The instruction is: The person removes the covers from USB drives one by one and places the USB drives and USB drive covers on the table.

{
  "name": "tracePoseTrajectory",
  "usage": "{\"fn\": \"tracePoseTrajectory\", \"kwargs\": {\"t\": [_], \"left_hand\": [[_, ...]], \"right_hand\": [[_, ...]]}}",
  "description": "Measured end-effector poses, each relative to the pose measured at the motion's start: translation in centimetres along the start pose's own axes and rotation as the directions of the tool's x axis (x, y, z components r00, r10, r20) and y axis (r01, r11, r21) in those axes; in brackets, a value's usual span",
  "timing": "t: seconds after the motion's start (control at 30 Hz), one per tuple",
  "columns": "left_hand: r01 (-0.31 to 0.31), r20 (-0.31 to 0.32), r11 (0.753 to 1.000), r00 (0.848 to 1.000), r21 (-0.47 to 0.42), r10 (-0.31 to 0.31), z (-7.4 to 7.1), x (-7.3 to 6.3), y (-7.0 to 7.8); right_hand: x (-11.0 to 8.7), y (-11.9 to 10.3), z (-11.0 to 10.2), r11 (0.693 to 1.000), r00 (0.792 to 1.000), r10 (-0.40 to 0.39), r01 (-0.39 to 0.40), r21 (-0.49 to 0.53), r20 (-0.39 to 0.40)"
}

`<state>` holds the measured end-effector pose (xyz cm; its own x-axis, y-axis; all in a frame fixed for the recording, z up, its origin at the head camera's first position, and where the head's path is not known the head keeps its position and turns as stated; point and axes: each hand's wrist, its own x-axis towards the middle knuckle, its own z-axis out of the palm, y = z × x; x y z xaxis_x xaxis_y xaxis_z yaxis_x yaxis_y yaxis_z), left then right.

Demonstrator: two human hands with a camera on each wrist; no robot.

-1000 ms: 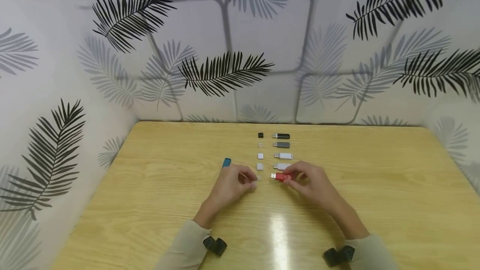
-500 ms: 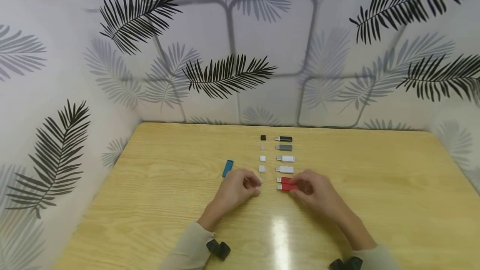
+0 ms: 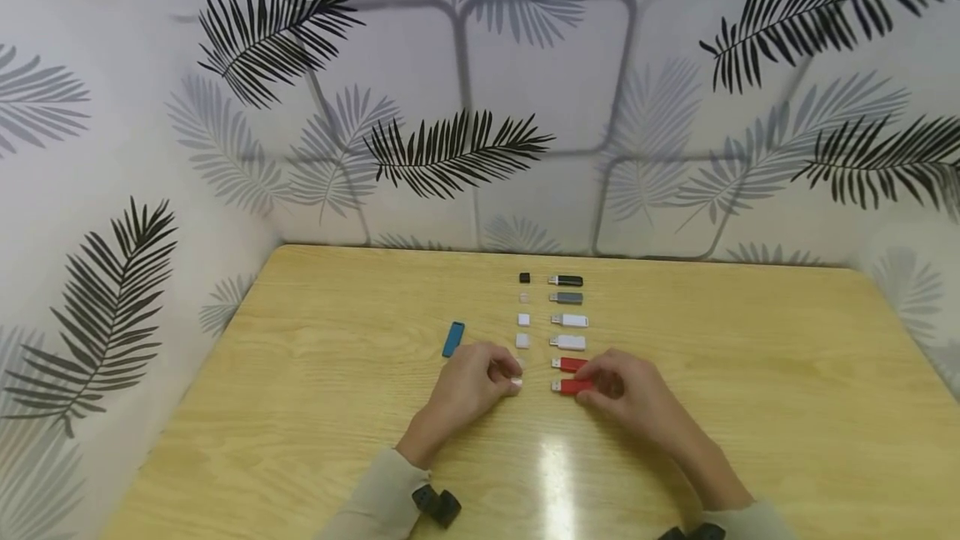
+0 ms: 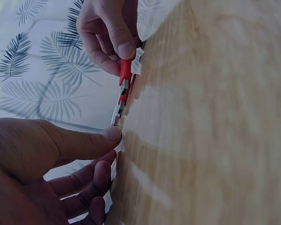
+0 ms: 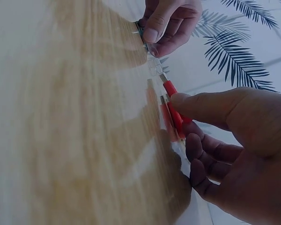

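Observation:
My right hand pinches the nearer red USB stick by its rear end, with the metal plug pointing left. Just behind it lies a second red USB stick, partly overlapped by my fingers in the head view. My left hand is level with them on the left, thumb and index finger together on a small clear cap, mostly covered by the fingertips. Another clear cap shows in the right wrist view, between the left fingertips and the red sticks. A blue stick-shaped piece lies beyond my left hand.
Behind the red sticks, a column holds two white USB sticks, a grey one and a black one. Matching caps line up on their left: white, clear and black. The wooden table meets a leaf-patterned wall.
The nearer red stick has moved toward the table's front with my right hand, and a gap now separates the two red sticks. My left fingertips have also come nearer the front.

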<state>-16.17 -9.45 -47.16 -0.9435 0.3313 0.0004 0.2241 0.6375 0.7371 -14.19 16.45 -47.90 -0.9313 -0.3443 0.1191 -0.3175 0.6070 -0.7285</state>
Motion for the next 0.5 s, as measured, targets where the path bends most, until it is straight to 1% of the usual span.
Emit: {"fn": "tracePoseTrajectory", "kwargs": {"t": [0.27, 0.5], "left_hand": [[0.015, -0.005, 1.000, 1.000, 0.017, -0.015, 0.14, -0.07, 0.18], [0.005, 0.000, 1.000, 1.000, 0.014, -0.005, 0.12, -0.09, 0.20]], "right_hand": [[-0.14, 0.09, 0.02, 1.000, 1.000, -0.014, 0.014, 0.000, -0.010], [-0.14, 0.25, 0.02, 0.999, 0.999, -0.033, 0.032, -0.003, -0.018]]}}
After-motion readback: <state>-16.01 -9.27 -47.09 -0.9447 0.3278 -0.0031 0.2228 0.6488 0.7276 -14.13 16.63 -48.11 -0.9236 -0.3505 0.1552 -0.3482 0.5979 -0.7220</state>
